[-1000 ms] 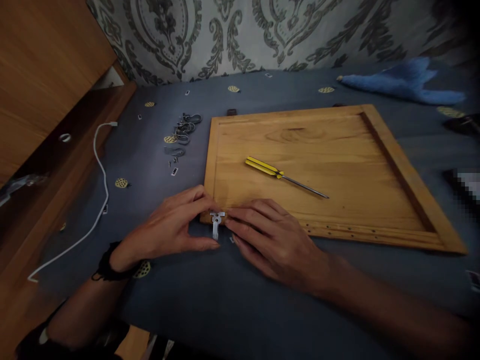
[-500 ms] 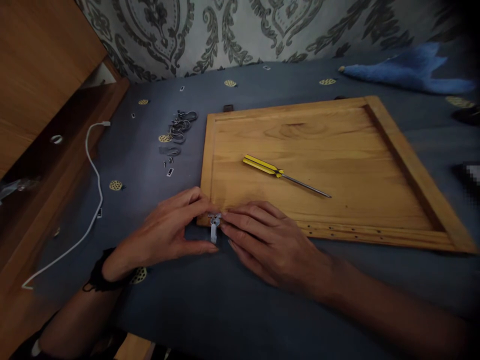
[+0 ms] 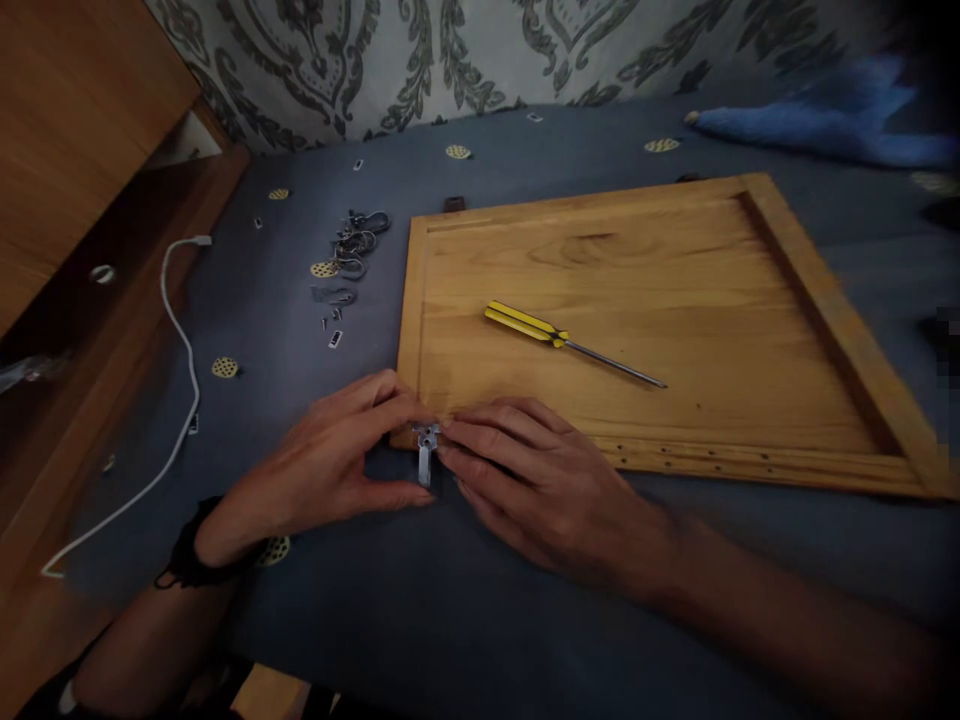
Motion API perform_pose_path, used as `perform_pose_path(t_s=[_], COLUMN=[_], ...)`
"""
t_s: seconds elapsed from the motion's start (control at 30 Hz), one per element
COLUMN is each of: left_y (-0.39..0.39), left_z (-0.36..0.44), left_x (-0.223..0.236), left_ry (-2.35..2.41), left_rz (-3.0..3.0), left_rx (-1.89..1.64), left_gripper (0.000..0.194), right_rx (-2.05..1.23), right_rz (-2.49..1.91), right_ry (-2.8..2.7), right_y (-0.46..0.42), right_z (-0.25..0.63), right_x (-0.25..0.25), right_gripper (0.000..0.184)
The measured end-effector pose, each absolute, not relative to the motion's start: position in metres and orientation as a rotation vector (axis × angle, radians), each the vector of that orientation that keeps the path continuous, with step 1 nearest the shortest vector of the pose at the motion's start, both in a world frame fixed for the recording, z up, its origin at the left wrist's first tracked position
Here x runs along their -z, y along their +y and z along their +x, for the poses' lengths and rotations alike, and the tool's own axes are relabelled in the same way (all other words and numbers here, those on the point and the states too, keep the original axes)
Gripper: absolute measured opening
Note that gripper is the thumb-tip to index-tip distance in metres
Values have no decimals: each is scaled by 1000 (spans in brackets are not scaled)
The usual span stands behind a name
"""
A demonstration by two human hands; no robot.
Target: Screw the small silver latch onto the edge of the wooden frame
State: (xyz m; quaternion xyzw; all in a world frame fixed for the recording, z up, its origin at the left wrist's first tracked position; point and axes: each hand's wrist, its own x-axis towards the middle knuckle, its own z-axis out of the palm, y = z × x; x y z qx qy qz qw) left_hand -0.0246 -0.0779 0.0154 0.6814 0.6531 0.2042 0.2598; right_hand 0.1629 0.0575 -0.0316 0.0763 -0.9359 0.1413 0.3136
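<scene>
A silver metal hinge (image 3: 425, 455) lies on the near left corner of a framed wooden door panel (image 3: 510, 240), its arm pointing toward me past the edge. My left hand (image 3: 330, 450) grips it from the left, index finger at the top and thumb by the lower end. From the right, my right hand (image 3: 540, 480) presses its fingertips against the hinge, with its fingers together. On the panel beyond my hands rests a screwdriver (image 3: 525, 322) with a yellow and black handle. Fingers partly hide the hinge's mounting plate.
Several more hinges (image 3: 358, 240) and small screws (image 3: 330, 318) lie left of the panel on the dark blue patterned cloth (image 3: 360, 620). A white cable (image 3: 187, 350) runs along the left. A blue plush thing (image 3: 817, 125) lies at the back right. Small holes dot the panel's near rail.
The view has shifted slightly, so the panel and the loose parts appear a little higher. Both hands stay at the hinge in nearly the same pose.
</scene>
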Motion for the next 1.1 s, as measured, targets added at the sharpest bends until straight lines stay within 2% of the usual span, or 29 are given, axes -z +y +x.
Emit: perform_pose_path(t_s=[1.1], left_y=[-76], left_z=[-26], left_x=[-15], left_ry=[1755], left_rz=[1845], left_rx=[-558], left_gripper=[41], right_rx=[-384], right_rz=[244], right_ry=[-2510], right_y=[60], right_z=[163], right_x=[32], right_gripper=[24])
